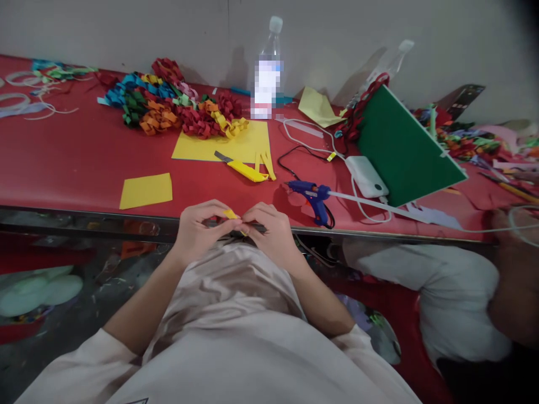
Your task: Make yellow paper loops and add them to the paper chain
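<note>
Just over the near edge of the red table, my left hand [202,229] and my right hand [272,227] meet fingertip to fingertip. Both are closed in a pinch on a small yellow paper strip [229,214], partly hidden by the fingers. On the tabletop beyond lies a yellow utility knife [246,170] with its blade out, beside several cut yellow strips [268,165]. A yellow paper sheet [197,148] is under them, and a smaller yellow paper piece [146,191] lies left of my hands. To the right rests a blue glue gun [314,197] with a white glue stick.
Curled paper chains in many colours [168,106] are heaped at the back. A water bottle [268,78] stands by the wall. A green board [404,146] leans at right, near a white power bank [366,177] and cables. Another person's leg [438,286] is at far right.
</note>
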`<move>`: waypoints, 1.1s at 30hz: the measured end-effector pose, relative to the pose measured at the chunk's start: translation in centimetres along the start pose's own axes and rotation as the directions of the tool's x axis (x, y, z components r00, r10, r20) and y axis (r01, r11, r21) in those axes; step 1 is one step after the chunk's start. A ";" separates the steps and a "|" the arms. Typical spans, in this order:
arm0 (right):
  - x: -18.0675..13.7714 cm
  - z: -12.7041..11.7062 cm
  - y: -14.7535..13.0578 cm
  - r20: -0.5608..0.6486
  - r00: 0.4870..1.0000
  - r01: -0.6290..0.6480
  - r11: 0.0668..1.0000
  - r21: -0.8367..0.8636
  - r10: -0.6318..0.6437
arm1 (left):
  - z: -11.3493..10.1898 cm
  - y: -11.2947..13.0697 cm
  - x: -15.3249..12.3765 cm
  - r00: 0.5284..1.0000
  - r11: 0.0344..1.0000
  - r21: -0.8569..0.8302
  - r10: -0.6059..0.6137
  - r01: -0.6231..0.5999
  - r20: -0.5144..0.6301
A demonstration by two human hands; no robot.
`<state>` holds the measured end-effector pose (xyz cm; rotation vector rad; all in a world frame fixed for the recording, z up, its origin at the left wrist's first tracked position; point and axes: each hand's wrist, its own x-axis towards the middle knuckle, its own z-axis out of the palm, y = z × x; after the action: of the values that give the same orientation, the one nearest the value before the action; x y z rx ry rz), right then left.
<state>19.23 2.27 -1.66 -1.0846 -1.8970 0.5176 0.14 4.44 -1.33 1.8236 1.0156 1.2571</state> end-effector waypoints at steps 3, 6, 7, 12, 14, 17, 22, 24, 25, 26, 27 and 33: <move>-0.1 0.0 0.2 0.014 0.993 -0.114 0.977 0.178 0.114 | 0.5 0.0 -0.1 0.992 0.989 -0.112 -0.106 0.097 -0.069; -0.4 -0.3 0.4 0.039 0.983 -0.182 0.960 0.214 0.178 | 0.4 -0.3 -0.2 0.970 0.968 -0.152 -0.218 0.202 -0.103; -0.5 -0.5 0.5 0.041 0.982 -0.189 0.962 0.199 0.185 | 0.3 -0.4 -0.2 0.964 0.961 -0.150 -0.248 0.233 -0.095; -0.5 -1.0 1.1 0.027 0.996 -0.080 0.997 0.014 0.080 | -1.2 -1.2 -0.4 0.976 0.978 0.018 -0.206 0.208 -0.072; -0.1 -0.8 1.6 0.020 1.000 -0.004 0.986 -0.166 0.008 | -2.3 -2.0 -0.2 0.998 0.978 0.203 -0.051 0.055 -0.022; 0.6 -0.1 2.3 0.003 0.999 0.036 0.888 -0.459 -0.039 | -4.4 -3.4 0.7 0.964 0.822 0.503 0.216 -0.266 0.156; 0.4 0.9 2.2 0.078 0.997 0.033 0.800 -0.599 0.017 | -5.0 -3.8 1.1 0.886 0.501 0.737 0.169 -0.454 0.432; -0.1 1.1 1.5 0.097 0.994 0.024 0.789 -0.614 0.046 | -3.5 -3.2 0.3 0.901 0.487 0.766 0.119 -0.419 0.417; -0.3 1.2 1.2 0.105 0.993 0.022 0.778 -0.628 0.056 | -2.4 -2.9 -0.2 0.890 0.496 0.750 0.120 -0.438 0.440; -0.5 1.3 0.9 0.111 0.992 0.023 0.764 -0.645 0.064 | -1.4 -2.7 -0.7 0.874 0.506 0.727 0.123 -0.463 0.471; -0.7 1.5 0.8 0.114 0.991 0.021 0.748 -0.664 0.073 | -0.5 -2.6 -1.2 0.873 0.509 0.725 0.124 -0.465 0.472; -1.5 1.7 1.2 0.134 0.986 0.026 0.704 -0.710 0.100 | -0.1 -2.8 -1.9 0.920 0.549 0.747 0.116 -0.374 0.375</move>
<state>18.76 1.75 -4.17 -1.6101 -2.2977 -0.1637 -1.04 4.07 -4.51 2.8550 1.3177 0.6146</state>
